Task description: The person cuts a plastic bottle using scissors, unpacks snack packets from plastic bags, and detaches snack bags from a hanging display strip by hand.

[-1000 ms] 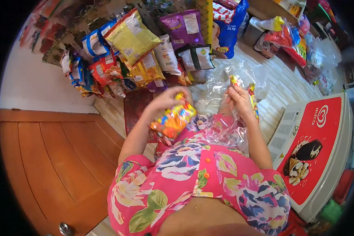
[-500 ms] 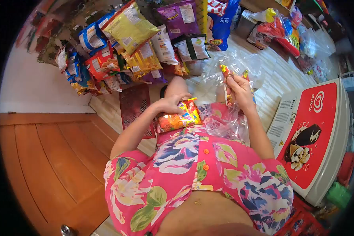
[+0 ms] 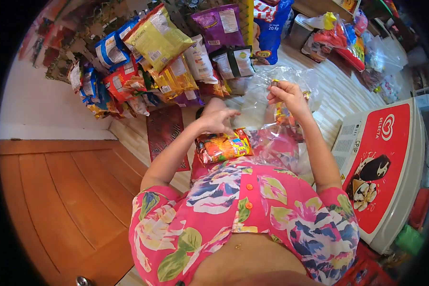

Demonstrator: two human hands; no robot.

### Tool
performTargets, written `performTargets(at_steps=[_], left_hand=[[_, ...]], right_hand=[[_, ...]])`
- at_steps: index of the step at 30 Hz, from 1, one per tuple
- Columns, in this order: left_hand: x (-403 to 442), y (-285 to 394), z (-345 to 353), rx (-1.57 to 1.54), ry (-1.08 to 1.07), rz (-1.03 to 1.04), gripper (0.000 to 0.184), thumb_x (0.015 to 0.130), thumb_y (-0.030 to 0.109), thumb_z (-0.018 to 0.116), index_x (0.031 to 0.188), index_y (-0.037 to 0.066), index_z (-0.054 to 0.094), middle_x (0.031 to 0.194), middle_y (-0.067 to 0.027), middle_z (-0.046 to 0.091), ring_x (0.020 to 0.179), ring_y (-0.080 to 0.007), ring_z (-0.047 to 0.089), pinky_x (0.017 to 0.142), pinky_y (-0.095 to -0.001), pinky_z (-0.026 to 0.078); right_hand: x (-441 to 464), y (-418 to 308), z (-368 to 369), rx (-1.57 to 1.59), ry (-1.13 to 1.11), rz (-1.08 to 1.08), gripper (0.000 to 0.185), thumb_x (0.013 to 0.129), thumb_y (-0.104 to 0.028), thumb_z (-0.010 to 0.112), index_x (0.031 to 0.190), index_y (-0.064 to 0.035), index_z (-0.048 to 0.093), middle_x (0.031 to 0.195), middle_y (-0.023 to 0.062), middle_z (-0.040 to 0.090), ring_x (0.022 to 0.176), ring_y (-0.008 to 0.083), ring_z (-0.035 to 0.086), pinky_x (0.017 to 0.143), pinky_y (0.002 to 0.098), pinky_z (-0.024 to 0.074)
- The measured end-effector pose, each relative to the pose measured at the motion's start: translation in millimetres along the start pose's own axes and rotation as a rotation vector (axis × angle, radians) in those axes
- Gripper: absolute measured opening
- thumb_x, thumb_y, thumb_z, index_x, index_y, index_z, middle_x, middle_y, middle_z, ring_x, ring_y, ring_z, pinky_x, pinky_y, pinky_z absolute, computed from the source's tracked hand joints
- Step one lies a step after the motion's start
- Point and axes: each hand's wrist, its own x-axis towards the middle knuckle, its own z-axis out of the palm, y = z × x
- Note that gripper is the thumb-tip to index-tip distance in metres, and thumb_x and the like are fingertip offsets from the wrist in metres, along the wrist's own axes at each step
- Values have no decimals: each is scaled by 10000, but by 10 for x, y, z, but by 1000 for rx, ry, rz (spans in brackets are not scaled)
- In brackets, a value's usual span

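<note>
A bright orange, red and yellow snack pack lies on my lap, on the pink floral dress. My left hand is just above its upper edge, fingers spread and holding nothing. Up to the right, my right hand has thumb and fingers pinched together. A tiny yellowish bit shows at the fingertips; what it belongs to is not clear. Below that hand, a red-and-yellow packet shows through a clear plastic bag, which spreads over my lap and the floor in front.
Hanging snack bags, among them a yellow one and a purple one, crowd the front left. A blue 20 Kg sack stands ahead. A red-and-white freezer is on the right, a wooden door on the left.
My left hand has let go of the snack pack and lifted off it, fingers spreading. My right hand has risen slightly; the red-and-yellow packet it held upright is now seen lower, behind plastic.
</note>
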Motion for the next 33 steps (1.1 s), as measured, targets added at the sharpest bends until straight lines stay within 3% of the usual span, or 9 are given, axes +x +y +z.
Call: performTargets(at_steps=[3,7,13,17,22,24,26,29,33], left_hand=[[144,287,-385,274,398,96,577,605,182,725,1136,76,527,1121,-163,506,1069,-328,479,894,-411,400],[358,783,-1030,464,926,171,489,652,47,679,1112,42,513,1170,-175,469,1101,-362,437,940,-414,363],[567,1044,-1670,551,1267,186,386,666,15,656,1030,23,526,1130,-171,478,1074,-366,444,928,-411,368],[564,1067,-1431,564,1136,191,319,679,32,635,981,39,531,1059,-155,505,1008,-354,473,872,-420,387],[252,636,-414,457,197,-62,375,707,152,656,1047,55,532,1086,-189,515,1084,-356,469,907,-402,403],[72,283,-32,491,187,116,618,638,425,720,1083,30,554,1037,-218,543,988,-361,517,883,-443,400],[-55,344,122,239,-141,-111,701,682,455,700,1220,58,485,1192,-222,503,1162,-351,433,982,-420,350],[-203,461,237,192,-137,-221,785,629,514,714,1227,58,489,1167,-216,535,1144,-349,450,994,-423,335],[-269,438,256,84,-10,-236,766,611,419,757,1232,61,487,1116,-215,562,1119,-335,480,963,-394,369]], right_hand=[[50,14,38,143,-9,68,237,868,-174,568,1041,-12,577,768,83,627,675,155,618,640,269,499],[152,-103,31,260,-102,121,190,871,-174,567,1004,-42,530,763,92,642,677,166,634,645,289,511],[214,-178,61,424,-177,134,134,875,-158,557,932,-42,520,793,99,646,732,191,657,629,278,529],[185,110,177,330,-174,206,100,873,-147,553,910,-55,547,834,80,643,773,161,636,675,288,520],[24,369,144,148,1,-75,113,870,-144,563,907,-38,577,804,41,615,752,120,595,687,257,481],[25,400,86,121,108,-211,114,863,-134,570,903,-28,585,797,38,612,748,119,589,692,255,471],[5,374,2,73,276,-354,110,852,-117,579,890,-14,591,796,40,615,762,128,590,703,258,466],[-122,335,-378,-805,717,-576,100,808,-76,596,862,8,598,790,44,609,813,126,569,742,268,436],[-300,772,-851,-537,877,-332,99,818,-106,593,855,-15,599,748,33,579,724,111,533,675,261,422]])
